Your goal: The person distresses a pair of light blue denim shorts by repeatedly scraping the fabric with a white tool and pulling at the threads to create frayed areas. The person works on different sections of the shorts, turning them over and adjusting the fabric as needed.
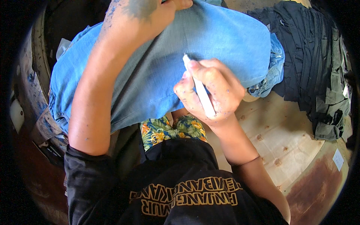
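Hiding part of a white tool [203, 95], right hand [222, 89].

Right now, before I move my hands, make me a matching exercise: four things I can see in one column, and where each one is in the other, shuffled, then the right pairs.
Things:
1. White stick
2. Blue denim
3. Black cloth
4. Flower-printed garment

Places:
A. Piled toward the upper right of the view
B. Worn on the legs
C. Gripped in the right hand
D. Spread out beneath the left hand

Right pairs: 1-C, 2-D, 3-A, 4-B.
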`<control>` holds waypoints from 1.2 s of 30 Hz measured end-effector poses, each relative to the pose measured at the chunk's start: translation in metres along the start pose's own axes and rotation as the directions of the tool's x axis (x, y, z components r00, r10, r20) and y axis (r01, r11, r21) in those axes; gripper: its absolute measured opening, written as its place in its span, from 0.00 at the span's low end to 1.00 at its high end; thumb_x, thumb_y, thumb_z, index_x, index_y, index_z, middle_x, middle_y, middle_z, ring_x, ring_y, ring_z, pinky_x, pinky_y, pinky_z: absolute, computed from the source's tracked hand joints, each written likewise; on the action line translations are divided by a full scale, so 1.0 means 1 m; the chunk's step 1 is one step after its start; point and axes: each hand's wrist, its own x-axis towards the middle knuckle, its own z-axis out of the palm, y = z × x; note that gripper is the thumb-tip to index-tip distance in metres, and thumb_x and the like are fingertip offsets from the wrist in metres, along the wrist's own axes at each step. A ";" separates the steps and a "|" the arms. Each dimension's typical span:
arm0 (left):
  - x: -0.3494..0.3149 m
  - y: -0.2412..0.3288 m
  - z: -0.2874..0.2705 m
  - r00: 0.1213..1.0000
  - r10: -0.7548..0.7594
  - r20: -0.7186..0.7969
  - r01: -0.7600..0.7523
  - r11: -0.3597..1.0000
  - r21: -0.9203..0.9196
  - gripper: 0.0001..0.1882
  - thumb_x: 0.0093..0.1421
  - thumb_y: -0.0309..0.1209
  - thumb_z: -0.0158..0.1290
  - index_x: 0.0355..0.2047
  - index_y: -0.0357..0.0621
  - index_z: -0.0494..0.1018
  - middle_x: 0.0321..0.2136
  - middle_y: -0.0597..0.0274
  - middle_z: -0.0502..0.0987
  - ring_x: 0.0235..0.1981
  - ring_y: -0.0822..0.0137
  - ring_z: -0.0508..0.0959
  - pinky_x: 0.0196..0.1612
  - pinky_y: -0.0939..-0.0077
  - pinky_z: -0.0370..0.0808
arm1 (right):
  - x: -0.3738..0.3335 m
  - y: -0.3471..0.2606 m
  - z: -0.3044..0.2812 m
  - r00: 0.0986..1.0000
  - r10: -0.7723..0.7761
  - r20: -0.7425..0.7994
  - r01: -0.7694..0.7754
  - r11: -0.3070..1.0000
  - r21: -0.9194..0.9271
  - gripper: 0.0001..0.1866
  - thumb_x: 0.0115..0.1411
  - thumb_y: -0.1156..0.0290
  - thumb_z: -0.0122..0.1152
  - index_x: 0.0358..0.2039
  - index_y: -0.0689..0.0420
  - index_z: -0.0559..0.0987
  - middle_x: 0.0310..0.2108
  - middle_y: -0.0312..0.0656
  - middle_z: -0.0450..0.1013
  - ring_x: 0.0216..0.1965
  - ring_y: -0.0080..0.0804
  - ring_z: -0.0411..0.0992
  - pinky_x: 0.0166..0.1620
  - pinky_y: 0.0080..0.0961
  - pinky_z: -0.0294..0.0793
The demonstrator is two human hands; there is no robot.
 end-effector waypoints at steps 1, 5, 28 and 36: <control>0.001 -0.001 -0.001 1.000 0.020 -0.006 -0.020 1.000 0.002 0.10 0.58 0.35 0.67 0.31 0.40 0.85 0.24 0.40 0.79 0.22 0.47 0.81 0.30 0.61 0.76 | 0.000 0.001 0.001 1.000 0.024 -0.002 -0.024 1.000 -0.002 0.18 0.43 0.83 0.76 0.37 0.61 0.82 0.25 0.39 0.76 0.24 0.38 0.76 0.28 0.29 0.77; 0.003 0.002 -0.003 1.000 0.001 0.021 -0.001 1.000 0.030 0.11 0.59 0.35 0.67 0.31 0.40 0.85 0.23 0.41 0.78 0.22 0.50 0.82 0.29 0.61 0.75 | 0.001 0.001 -0.002 0.999 0.015 0.036 -0.013 0.999 -0.048 0.16 0.44 0.81 0.77 0.35 0.61 0.82 0.25 0.40 0.77 0.24 0.38 0.76 0.28 0.29 0.77; -0.011 -0.082 -0.117 0.856 0.186 0.482 -0.147 0.982 -0.116 0.32 0.61 0.56 0.65 0.41 0.33 0.85 0.30 0.45 0.85 0.34 0.57 0.85 0.43 0.62 0.81 | 0.025 -0.078 0.048 0.996 -0.026 0.089 0.028 1.000 -0.013 0.12 0.50 0.81 0.70 0.37 0.63 0.82 0.27 0.45 0.76 0.24 0.38 0.77 0.29 0.30 0.78; -0.019 -0.088 -0.090 0.968 0.202 0.147 -0.223 0.964 0.146 0.16 0.62 0.43 0.65 0.37 0.41 0.85 0.32 0.49 0.84 0.37 0.46 0.85 0.42 0.55 0.80 | 0.049 -0.058 0.095 0.989 -0.062 0.132 0.072 0.995 -0.074 0.14 0.48 0.83 0.72 0.36 0.61 0.79 0.26 0.41 0.72 0.25 0.40 0.73 0.29 0.33 0.75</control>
